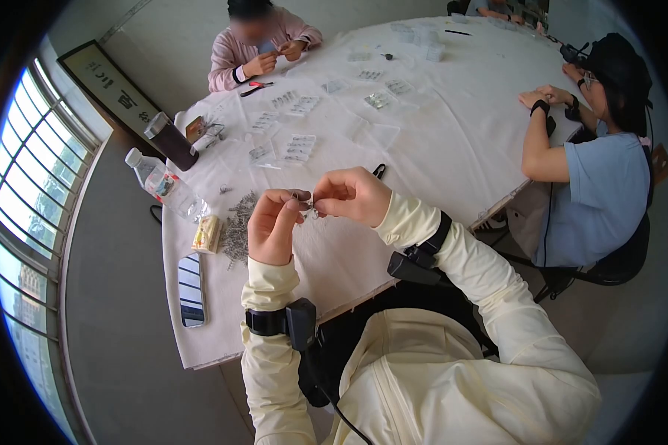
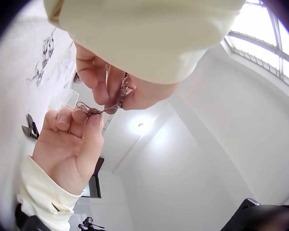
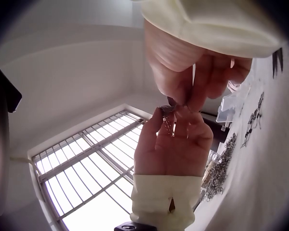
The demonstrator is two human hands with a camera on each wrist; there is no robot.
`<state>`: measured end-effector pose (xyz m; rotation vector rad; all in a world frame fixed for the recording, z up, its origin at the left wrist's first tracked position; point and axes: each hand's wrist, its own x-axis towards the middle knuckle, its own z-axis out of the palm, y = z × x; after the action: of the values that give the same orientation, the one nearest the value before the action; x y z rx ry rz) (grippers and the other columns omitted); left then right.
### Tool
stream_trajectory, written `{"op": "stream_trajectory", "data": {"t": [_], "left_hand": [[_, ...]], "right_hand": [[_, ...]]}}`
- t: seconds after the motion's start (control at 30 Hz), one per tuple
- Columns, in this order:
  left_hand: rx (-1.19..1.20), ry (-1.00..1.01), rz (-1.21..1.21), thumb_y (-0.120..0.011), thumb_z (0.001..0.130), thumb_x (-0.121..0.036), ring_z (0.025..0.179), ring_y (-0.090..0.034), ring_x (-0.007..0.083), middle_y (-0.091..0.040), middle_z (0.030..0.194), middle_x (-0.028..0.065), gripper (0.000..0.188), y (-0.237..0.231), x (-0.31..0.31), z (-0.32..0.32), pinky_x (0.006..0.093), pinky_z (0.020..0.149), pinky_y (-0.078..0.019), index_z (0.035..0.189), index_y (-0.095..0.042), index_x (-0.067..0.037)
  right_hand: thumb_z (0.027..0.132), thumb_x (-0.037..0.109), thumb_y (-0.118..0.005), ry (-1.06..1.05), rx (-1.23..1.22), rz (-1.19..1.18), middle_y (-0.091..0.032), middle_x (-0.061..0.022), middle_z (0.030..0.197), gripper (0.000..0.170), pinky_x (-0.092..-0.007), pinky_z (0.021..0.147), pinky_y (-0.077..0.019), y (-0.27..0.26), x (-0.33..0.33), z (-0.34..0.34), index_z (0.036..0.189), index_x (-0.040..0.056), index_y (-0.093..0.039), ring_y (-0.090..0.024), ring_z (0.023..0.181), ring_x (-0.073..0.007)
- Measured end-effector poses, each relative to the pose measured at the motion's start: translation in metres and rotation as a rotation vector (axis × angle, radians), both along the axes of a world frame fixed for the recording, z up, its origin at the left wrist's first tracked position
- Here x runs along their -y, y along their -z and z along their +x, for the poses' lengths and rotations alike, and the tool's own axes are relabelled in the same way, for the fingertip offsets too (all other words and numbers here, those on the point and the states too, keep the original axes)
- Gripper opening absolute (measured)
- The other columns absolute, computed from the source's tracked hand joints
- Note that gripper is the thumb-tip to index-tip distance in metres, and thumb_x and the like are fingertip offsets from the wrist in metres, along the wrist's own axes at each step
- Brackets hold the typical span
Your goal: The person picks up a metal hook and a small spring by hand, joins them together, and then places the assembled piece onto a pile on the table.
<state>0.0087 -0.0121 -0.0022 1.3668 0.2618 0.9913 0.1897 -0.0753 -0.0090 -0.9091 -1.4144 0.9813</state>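
My hands meet fingertip to fingertip above the table's near side. My left hand (image 1: pixel 273 226) pinches a thin silvery chain (image 2: pixel 124 86), part of which hangs along its fingers in the left wrist view. Opposite it, my right hand (image 1: pixel 352 196) pinches the chain's end between thumb and forefinger, where a thin wire-like loop (image 2: pixel 82 105) sticks out. Seen from the right wrist, a short length of chain (image 3: pixel 168 126) dangles before the left palm. The exact join between the fingertips is hidden. Another dark chain (image 3: pixel 253 120) lies on the cloth below.
Left of my hands lie a heap of silvery chains (image 1: pixel 237 230), a tissue pack (image 1: pixel 206 234), a phone (image 1: pixel 191 289), a bottle (image 1: pixel 163 182) and a flask (image 1: pixel 172 141). Clear boxes (image 1: pixel 298 147) stand farther back. Dark pliers (image 2: pixel 31 127) lie nearby. Other people sit around the table (image 1: pixel 453 148).
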Motion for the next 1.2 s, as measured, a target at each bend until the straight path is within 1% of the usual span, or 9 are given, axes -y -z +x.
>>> {"op": "stream_trajectory", "data": {"t": [0.07,0.13,0.37,0.6,0.7,0.8,0.87,1.07,1.2], "left_hand": [[-0.027,-0.044,0.028,-0.055,0.093,-0.005,0.086,-0.058,0.0117,-0.064,0.102,0.0089,0.005,-0.001,0.001,0.000,0.0250,0.074,-0.0442,0.097,-0.055,-0.002],[-0.049,-0.058,0.059,-0.055,0.093,-0.006,0.092,-0.061,0.0137,-0.065,0.104,0.0095,0.006,-0.001,0.001,-0.001,0.0260,0.077,-0.0454,0.097,-0.055,-0.002],[-0.059,-0.062,0.072,-0.054,0.094,-0.005,0.091,-0.061,0.0138,-0.065,0.103,0.0094,0.006,-0.002,0.005,0.001,0.0265,0.077,-0.0460,0.098,-0.055,-0.001],[-0.038,-0.093,0.036,-0.053,0.094,-0.004,0.085,-0.061,0.0132,-0.064,0.100,0.0093,0.005,0.002,0.000,0.001,0.0258,0.075,-0.0473,0.098,-0.054,0.000],[-0.043,-0.122,0.017,-0.053,0.094,-0.004,0.084,-0.061,0.0130,-0.064,0.099,0.0090,0.005,0.002,-0.001,0.001,0.0256,0.074,-0.0481,0.097,-0.054,0.000],[-0.057,-0.152,0.032,-0.053,0.094,-0.004,0.084,-0.061,0.0131,-0.065,0.097,0.0087,0.005,0.001,0.001,0.001,0.0254,0.073,-0.0485,0.097,-0.053,0.000],[-0.066,-0.172,0.042,-0.053,0.094,-0.004,0.084,-0.062,0.0132,-0.065,0.097,0.0086,0.005,0.000,0.002,0.002,0.0254,0.073,-0.0487,0.097,-0.053,0.000],[-0.086,-0.201,0.080,-0.054,0.094,-0.004,0.083,-0.061,0.0123,-0.065,0.095,0.0084,0.006,0.001,0.002,0.002,0.0249,0.073,-0.0487,0.097,-0.054,0.000],[-0.107,-0.207,0.108,-0.055,0.093,-0.005,0.081,-0.059,0.0097,-0.065,0.094,0.0068,0.006,0.000,0.002,0.003,0.0240,0.071,-0.0480,0.097,-0.054,0.000]], "right_hand": [[0.085,0.005,-0.063,0.029,-0.005,0.011,-0.068,-0.0057,0.083,0.010,-0.0256,0.074,-0.0512,0.002,-0.002,0.000,0.094,-0.0013,-0.063,-0.063,0.077,-0.0105],[0.086,0.005,-0.062,0.025,-0.005,0.026,-0.067,-0.0057,0.083,0.010,-0.0256,0.073,-0.0511,0.002,-0.001,0.000,0.093,-0.0014,-0.062,-0.063,0.077,-0.0106],[0.087,0.004,-0.058,0.002,-0.090,-0.016,-0.065,-0.0059,0.081,0.007,-0.0256,0.067,-0.0516,-0.003,0.001,-0.001,0.093,-0.0002,-0.057,-0.063,0.077,-0.0121],[0.087,0.004,-0.058,-0.031,-0.116,-0.035,-0.066,-0.0063,0.082,0.007,-0.0259,0.067,-0.0521,-0.007,0.003,-0.002,0.092,-0.0007,-0.057,-0.064,0.077,-0.0126],[0.087,0.004,-0.060,-0.036,-0.076,-0.068,-0.066,-0.0052,0.081,0.008,-0.0251,0.068,-0.0514,-0.006,0.003,-0.003,0.092,-0.0004,-0.058,-0.063,0.077,-0.0113],[0.086,0.006,-0.062,0.001,-0.003,0.004,-0.065,-0.0032,0.080,0.009,-0.0233,0.067,-0.0498,-0.002,0.000,-0.003,0.092,-0.0002,-0.060,-0.062,0.075,-0.0086],[0.085,0.007,-0.064,0.111,0.034,0.023,-0.064,-0.0015,0.079,0.010,-0.0219,0.067,-0.0480,-0.003,0.001,-0.004,0.092,-0.0001,-0.061,-0.059,0.072,-0.0061],[0.084,0.009,-0.068,0.120,0.155,-0.009,-0.064,-0.0012,0.074,0.012,-0.0216,0.066,-0.0473,-0.002,0.001,-0.004,0.089,-0.0011,-0.064,-0.058,0.070,-0.0055],[0.083,0.009,-0.069,0.134,0.126,-0.001,-0.065,-0.0022,0.074,0.012,-0.0221,0.066,-0.0480,-0.001,0.000,-0.010,0.087,-0.0012,-0.065,-0.059,0.070,-0.0064]]}}
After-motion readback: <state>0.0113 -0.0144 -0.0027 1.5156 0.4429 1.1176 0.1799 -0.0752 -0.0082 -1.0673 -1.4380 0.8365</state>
